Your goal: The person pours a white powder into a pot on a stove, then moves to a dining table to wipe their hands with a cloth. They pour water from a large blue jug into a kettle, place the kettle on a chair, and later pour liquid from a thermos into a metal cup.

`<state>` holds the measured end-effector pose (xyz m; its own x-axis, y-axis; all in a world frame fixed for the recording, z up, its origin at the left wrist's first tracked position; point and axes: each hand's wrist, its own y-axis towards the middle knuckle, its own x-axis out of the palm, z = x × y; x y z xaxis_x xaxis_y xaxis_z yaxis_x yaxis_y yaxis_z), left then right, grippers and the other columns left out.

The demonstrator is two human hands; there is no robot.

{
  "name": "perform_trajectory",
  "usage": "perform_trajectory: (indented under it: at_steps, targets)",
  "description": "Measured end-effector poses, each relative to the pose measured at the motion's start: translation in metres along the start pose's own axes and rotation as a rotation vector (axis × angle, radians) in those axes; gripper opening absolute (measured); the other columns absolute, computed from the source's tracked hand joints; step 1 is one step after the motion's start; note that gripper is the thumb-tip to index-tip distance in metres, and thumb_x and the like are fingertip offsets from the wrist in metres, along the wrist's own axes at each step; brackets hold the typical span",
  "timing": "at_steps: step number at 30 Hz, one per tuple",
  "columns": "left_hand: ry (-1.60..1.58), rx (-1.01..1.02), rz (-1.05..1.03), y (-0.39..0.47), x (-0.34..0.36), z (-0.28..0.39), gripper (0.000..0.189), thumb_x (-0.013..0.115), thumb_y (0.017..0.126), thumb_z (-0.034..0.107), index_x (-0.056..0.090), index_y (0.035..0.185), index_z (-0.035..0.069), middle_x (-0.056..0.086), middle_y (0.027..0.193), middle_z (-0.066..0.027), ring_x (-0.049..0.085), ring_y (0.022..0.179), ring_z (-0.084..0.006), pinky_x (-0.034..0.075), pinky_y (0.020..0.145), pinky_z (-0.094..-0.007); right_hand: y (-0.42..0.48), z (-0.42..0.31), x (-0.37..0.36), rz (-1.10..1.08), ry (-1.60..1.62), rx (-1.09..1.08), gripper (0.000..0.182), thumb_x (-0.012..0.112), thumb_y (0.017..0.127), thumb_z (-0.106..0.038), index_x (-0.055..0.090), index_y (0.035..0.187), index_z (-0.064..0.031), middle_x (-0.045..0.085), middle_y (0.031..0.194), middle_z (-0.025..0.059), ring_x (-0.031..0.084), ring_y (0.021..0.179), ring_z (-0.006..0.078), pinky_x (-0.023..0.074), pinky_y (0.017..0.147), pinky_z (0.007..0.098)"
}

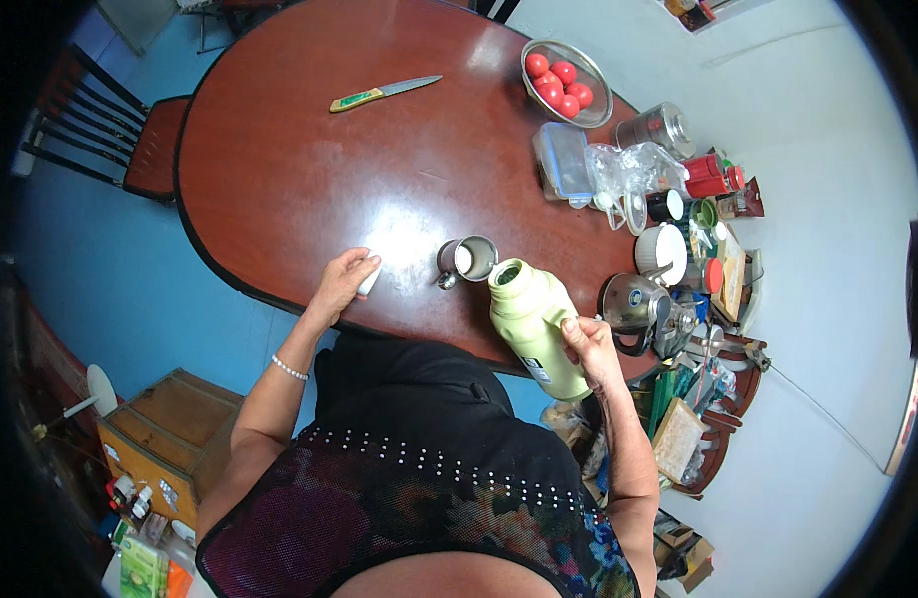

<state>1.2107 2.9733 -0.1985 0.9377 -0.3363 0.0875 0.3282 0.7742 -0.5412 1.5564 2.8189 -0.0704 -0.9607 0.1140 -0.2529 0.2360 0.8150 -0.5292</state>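
Observation:
My right hand grips the side handle of a pale green thermos flask. The flask leans to the left and its mouth is uncovered, close to the right rim of a metal mug. The mug stands on the dark red wooden table; a pale round patch shows inside it, and I cannot tell what that is. Between the thumb and fingers of my left hand is a small white object, perhaps a stopper, partly hidden by the fingers, just above or on the tabletop.
A knife lies toward the far side. At the right edge are a metal bowl of tomatoes, a lidded plastic container, a glass kettle and several jars and cups. A wooden chair stands at the left.

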Motion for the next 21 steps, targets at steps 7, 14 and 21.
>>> perform_trajectory:
  at_steps: [7, 14, 21]
  targets:
    - [0.031, -0.017, 0.01, 0.004, -0.002, -0.01, 0.041, 0.058, 0.088, 0.032, 0.054, 0.114, 0.0, 0.061, 0.089, -0.0046, 0.056, 0.072, -0.0095, 0.046, 0.053, -0.0211, 0.005, -0.022, 0.009, 0.036, -0.069, 0.074, 0.045, 0.061, 0.086, -0.039, 0.051, 0.057, -0.0062, 0.041, 0.05, -0.0049, 0.033, 0.046, 0.0047, 0.0239, 0.043, 0.024]
    - [0.067, 0.013, -0.012, 0.004, -0.007, -0.005, 0.046, 0.058, 0.088, 0.033, 0.052, 0.116, -0.003, 0.061, 0.087, -0.0065, 0.057, 0.072, -0.0096, 0.046, 0.053, -0.0208, 0.007, -0.028, 0.014, 0.03, -0.11, 0.072, 0.047, 0.061, 0.086, -0.04, 0.05, 0.056, -0.0061, 0.041, 0.05, -0.0051, 0.032, 0.047, 0.0048, 0.024, 0.043, 0.0243]
    - [0.061, 0.023, -0.012, 0.006, -0.012, -0.007, 0.046, 0.058, 0.088, 0.032, 0.05, 0.117, -0.004, 0.061, 0.086, -0.0065, 0.056, 0.071, -0.0095, 0.045, 0.052, -0.0207, 0.005, -0.031, 0.015, 0.02, -0.116, 0.078, 0.047, 0.061, 0.086, -0.04, 0.049, 0.055, -0.0063, 0.04, 0.05, -0.0052, 0.032, 0.047, 0.0048, 0.0235, 0.043, 0.0241]
